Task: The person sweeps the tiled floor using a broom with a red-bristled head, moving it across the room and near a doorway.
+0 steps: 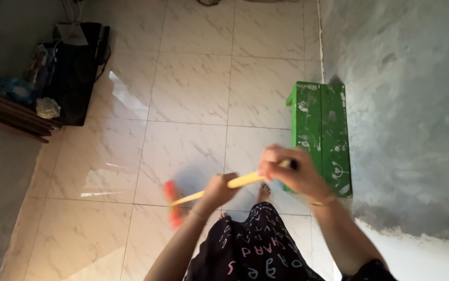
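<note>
i see a yellow handle [235, 183] with a black tip and a red, blurred head [172, 204]. the stool [322, 136] is green with white paint smears. the floor [193, 93] is cream marble-veined tile, the wall [401, 104] mottled grey, and the dress [253, 250] black with pastel letters.

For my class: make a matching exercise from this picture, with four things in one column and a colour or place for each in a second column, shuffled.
Things:
1. broom handle
2. broom head
3. wooden stool
4. left hand

Descriptions:
A. green with white paint splashes, beside the grey wall
B. yellow, held in both hands
C. grips lower on the handle
D. red-orange, blurred, on the floor tiles

Pairs: 1-B, 2-D, 3-A, 4-C
</note>
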